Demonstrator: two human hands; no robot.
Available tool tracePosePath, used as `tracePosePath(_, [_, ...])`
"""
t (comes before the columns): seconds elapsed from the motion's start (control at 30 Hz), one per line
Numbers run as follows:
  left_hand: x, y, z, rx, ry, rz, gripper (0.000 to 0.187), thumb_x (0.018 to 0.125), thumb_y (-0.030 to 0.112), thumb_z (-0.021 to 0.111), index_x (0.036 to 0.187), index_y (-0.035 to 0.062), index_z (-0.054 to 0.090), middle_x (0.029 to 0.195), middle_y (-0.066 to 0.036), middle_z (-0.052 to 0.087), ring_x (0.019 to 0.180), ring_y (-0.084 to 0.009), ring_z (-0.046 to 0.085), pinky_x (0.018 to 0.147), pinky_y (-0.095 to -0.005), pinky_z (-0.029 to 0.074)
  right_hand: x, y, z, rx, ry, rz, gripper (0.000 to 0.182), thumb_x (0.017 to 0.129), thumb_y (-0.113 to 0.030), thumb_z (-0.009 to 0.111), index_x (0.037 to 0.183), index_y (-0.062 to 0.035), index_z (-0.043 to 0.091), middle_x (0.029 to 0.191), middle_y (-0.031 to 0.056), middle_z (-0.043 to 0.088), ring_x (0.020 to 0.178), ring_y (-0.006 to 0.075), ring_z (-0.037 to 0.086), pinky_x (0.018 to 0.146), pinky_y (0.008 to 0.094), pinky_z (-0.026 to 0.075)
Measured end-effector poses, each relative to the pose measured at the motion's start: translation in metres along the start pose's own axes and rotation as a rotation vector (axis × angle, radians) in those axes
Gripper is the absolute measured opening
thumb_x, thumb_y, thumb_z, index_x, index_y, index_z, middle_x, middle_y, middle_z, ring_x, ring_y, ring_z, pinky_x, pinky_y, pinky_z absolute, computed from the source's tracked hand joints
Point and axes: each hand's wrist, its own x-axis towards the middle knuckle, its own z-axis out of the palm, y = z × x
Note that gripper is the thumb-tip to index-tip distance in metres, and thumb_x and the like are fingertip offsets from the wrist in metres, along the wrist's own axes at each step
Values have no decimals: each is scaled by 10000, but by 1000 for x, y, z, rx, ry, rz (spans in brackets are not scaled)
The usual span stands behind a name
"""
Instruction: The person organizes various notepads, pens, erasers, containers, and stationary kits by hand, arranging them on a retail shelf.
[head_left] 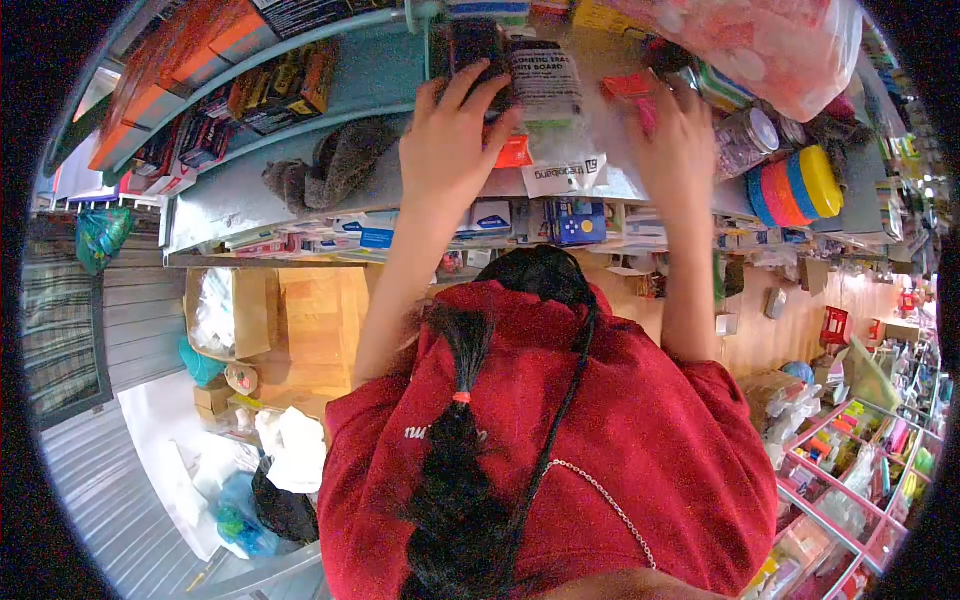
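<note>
My left hand (447, 135) rests on a dark item (478, 48) on the shelf top, its fingers spread. A small orange-red piece (514, 152) lies beside its thumb. Right of that hand is a clear-wrapped pack labelled as a white board (545, 80), with a white printed strip (566, 176) below it. My right hand (675, 135), blurred by motion, is over the shelf by a red-orange packet (627, 85) and a pink item (648, 115). Whether it grips either cannot be made out.
A grey-brown fuzzy item (335, 165) lies on the shelf at left, below stacked boxes (285, 90). Clear jars (748, 140) and blue, orange and yellow rolls (795, 188) stand at right. A plastic bag (760, 50) hangs above. Lower shelves hold boxes (577, 222).
</note>
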Motion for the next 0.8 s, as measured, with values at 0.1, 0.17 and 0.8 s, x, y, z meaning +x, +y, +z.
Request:
tracePosePath(0.1, [0,1,2,-14,9,-7,334,794,344,599,1083,177,609,1195,7,543,1049,-287,503,842,-382,481,-15,28,-10,-321,-162,63,498,770,-324,639,1180,-76,503,1053,207,537,974,373,525,823,445,451])
tracePosePath(0.17, [0,0,3,-16,15,-7,333,794,344,598,1083,180,609,1196,6,543,1049,-287,502,849,-383,476,-30,45,9,-470,-209,8,537,767,-309,642,1222,-88,463,1024,193,535,965,359,527,803,436,463])
tracePosePath(0.8, [-3,-2,2,-25,9,-4,328,829,334,561,1117,183,595,1225,-22,530,1081,-333,489,933,-404,420,20,2,3,1122,-232,420,443,869,-267,531,1212,12,520,1163,116,560,1077,157,484,970,254,311])
